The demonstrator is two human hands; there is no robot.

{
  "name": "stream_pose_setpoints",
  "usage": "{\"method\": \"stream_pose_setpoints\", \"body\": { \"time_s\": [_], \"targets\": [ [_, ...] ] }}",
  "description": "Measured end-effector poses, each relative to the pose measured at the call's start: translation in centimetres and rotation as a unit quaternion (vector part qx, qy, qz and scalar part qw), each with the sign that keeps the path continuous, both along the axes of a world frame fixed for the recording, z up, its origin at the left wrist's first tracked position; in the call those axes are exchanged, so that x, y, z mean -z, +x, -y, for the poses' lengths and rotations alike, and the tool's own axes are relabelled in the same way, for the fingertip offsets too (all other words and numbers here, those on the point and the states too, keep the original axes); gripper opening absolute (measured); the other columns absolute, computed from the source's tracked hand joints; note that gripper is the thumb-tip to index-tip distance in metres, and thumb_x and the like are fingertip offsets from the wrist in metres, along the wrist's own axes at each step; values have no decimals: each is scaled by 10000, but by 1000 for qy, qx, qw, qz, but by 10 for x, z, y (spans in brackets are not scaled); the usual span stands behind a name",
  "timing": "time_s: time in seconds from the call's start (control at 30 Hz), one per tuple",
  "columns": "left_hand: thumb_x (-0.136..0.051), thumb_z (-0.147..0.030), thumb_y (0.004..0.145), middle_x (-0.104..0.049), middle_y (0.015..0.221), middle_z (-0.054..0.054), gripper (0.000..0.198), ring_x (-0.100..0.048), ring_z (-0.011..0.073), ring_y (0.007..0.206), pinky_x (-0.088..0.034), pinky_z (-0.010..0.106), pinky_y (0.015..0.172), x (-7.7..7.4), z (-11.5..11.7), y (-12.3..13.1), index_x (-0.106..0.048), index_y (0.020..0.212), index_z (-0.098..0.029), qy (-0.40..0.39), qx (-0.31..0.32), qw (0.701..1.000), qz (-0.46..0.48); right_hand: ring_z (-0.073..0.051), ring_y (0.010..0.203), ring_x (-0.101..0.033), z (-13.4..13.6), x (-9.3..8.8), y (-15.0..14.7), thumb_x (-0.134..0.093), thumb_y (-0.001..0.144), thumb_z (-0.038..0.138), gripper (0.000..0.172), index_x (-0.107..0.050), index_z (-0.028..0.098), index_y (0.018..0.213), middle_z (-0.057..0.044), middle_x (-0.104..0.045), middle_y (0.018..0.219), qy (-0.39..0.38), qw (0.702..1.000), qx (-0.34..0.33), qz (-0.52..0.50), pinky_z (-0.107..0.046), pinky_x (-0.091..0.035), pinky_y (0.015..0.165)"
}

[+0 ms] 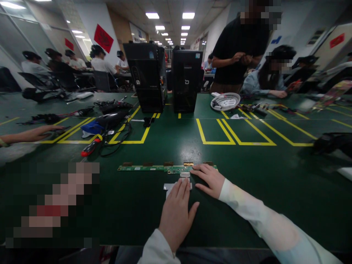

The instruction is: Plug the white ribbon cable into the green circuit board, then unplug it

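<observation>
A long narrow green circuit board lies across the table in front of me, with copper-coloured tabs along its far edge. From its near side a pale flat piece, perhaps a ribbon cable, runs under my fingers, partly hidden. My left hand presses down on this piece with straight fingers, thumb apart. On the right end of the board rest the outstretched fingers of my right hand, palm down. Neither hand is closed around anything.
Behind the board stand two black computer towers. At the left are a red-handled tool, black cables and a co-worker's hand. A white round basket sits far right of the towers. Yellow tape marks the green table. A person in black stands opposite.
</observation>
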State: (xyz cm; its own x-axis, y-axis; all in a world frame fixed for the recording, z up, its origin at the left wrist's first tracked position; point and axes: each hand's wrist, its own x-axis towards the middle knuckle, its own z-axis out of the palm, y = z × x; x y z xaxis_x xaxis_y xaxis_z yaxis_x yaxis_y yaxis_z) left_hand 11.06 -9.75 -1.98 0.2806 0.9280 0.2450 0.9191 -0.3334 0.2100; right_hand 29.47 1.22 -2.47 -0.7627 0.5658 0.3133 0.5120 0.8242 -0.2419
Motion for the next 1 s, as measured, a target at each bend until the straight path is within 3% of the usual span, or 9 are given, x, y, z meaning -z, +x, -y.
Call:
{"method": "stream_pose_setpoints", "body": {
  "time_s": [0.57,1.0],
  "targets": [
    [-439,-388,926,-470,1406,160,505,-398,292,1322,-407,473,1038,1,-2,3,-444,1340,-100,-1,-7,1000,7,-265,1187,-451,0,2,1,-524,856,366,476,-507,176,1292,-145,-522,1276,-10,1000,-2,-14,-486,-389,997],
    [-464,-348,922,-455,1429,104,484,-382,239,1335,-343,436,1089,-15,-15,-25,-420,1365,-158,-52,84,995,10,-272,1245,-393,-1,4,6,-545,835,361,540,-477,167,1334,-145,-475,1335,-36,999,-22,-27,-498,-344,1039]
  ]
}}
